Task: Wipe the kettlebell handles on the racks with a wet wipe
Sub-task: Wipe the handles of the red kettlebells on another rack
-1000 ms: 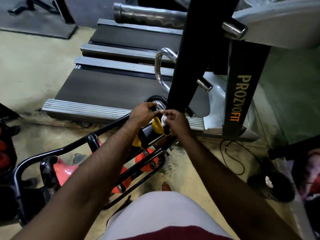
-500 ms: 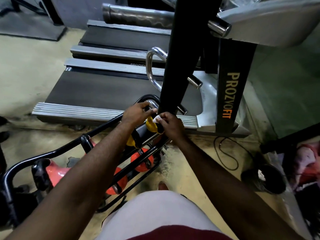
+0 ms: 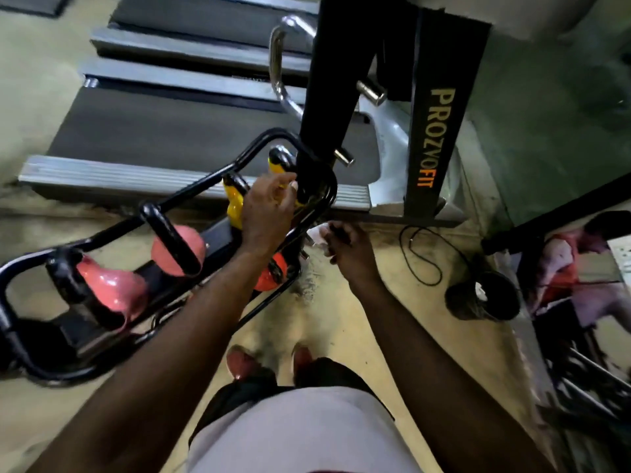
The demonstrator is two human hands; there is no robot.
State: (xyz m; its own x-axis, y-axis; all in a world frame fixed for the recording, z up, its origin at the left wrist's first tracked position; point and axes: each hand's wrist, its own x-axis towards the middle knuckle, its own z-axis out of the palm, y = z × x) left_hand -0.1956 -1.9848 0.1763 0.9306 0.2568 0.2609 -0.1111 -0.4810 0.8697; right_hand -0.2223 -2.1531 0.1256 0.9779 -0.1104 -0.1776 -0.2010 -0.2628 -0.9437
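Wipe lifted clear of the rack, and plenty of handles look left to do.

The left hand (image 3: 268, 208) reaches over the yellow kettlebells (image 3: 235, 206) at the far end of the rack (image 3: 191, 189), its fingers loosely bent by the top rail; I cannot tell whether they grip anything. The right hand (image 3: 345, 249) hangs just beside the rack's end, above the floor (image 3: 341, 302), fingers pinched on the wet wipe (image 3: 317, 234), which touches no handle now. Nothing shows which handles are clean. My guess is the yellow end is the one in hand, while the black handles of the pink kettlebells (image 3: 177, 245) and the orange kettlebell (image 3: 271, 273) on the lower shelf remain to be wiped.
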